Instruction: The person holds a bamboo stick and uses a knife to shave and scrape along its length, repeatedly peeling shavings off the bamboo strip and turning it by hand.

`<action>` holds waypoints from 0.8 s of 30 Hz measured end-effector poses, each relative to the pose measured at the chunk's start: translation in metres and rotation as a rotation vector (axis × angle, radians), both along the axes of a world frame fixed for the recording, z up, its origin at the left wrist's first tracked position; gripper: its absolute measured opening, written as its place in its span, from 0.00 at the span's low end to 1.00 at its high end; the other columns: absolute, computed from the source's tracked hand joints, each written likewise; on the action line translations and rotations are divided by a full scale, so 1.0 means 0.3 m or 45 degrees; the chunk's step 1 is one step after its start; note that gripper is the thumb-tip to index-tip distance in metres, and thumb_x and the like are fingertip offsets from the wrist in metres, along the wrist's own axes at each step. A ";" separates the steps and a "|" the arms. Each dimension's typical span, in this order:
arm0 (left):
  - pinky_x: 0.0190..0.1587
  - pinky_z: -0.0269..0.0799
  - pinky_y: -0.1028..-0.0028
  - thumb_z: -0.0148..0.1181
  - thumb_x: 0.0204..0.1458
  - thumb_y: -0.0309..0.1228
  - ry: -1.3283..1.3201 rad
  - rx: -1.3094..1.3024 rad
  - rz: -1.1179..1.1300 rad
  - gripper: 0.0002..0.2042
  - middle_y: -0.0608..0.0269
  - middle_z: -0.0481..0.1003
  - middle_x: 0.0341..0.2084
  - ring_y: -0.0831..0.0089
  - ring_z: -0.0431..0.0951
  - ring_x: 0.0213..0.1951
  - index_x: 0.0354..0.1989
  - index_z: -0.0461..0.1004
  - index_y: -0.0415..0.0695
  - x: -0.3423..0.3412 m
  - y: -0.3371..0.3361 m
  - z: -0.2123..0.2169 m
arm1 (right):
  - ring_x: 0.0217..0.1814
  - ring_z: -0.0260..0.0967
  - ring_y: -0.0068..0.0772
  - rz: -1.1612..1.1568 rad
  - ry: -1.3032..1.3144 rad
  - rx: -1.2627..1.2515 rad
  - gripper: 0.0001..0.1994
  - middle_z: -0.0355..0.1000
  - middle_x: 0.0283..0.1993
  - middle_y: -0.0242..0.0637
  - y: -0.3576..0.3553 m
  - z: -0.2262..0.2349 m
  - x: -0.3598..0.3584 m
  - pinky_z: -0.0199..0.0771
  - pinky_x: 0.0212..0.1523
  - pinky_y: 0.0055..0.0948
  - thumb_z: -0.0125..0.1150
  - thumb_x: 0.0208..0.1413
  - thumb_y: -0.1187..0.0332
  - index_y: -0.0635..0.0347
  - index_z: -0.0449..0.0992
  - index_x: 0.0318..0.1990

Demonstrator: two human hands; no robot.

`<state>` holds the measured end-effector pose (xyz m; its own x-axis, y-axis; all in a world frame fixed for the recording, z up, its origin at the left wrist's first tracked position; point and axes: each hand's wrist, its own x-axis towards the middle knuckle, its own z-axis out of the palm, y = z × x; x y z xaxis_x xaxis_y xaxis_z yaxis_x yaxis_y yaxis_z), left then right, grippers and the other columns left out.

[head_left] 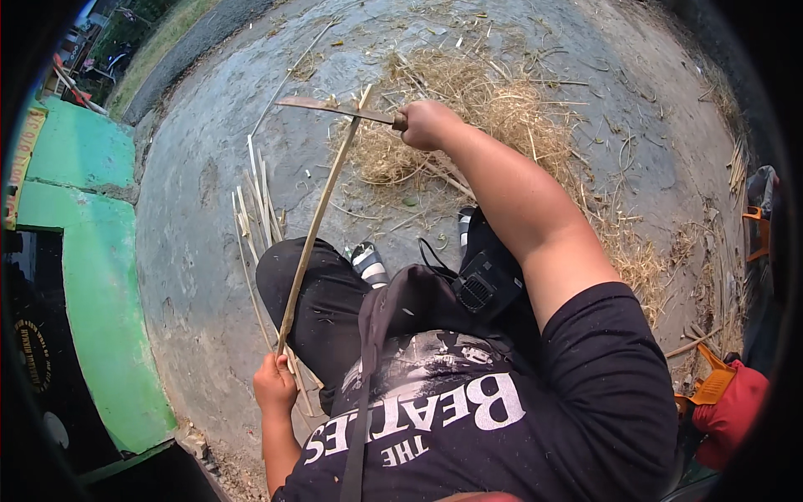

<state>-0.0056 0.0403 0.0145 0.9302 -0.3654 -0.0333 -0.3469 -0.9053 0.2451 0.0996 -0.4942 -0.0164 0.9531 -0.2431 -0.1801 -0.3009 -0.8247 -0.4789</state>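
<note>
My right hand (428,125) is closed round the handle of a long-bladed knife (314,105), held out in front of me with its blade pointing left. The blade lies across a long, thin bamboo strip (319,209) close to the strip's far end. Down by my left side, my left hand (274,383) grips the near end of that strip, which slants up past my left knee. A small curl of shaving shows at the blade. More split strips (261,201) lean and lie on the ground beyond my left knee.
A heap of pale shavings (468,117) spreads over the concrete ground (192,209) ahead. To the left stands a green wall (100,293). An orange plastic piece (713,381) and a red cloth (732,410) are at the right. A black device (485,284) rests on my lap.
</note>
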 end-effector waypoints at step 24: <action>0.29 0.67 0.53 0.49 0.69 0.41 0.132 -0.233 -0.036 0.18 0.43 0.72 0.20 0.39 0.75 0.27 0.31 0.70 0.40 0.027 -0.019 -0.033 | 0.43 0.79 0.53 -0.305 -0.698 0.303 0.10 0.80 0.37 0.47 -0.053 0.079 0.016 0.78 0.44 0.46 0.65 0.52 0.59 0.51 0.81 0.38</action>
<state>0.0026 0.0348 0.0045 0.9145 -0.4003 -0.0588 -0.3360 -0.8325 0.4405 0.1045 -0.5102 0.0075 0.8465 -0.4741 0.2423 -0.1231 -0.6170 -0.7772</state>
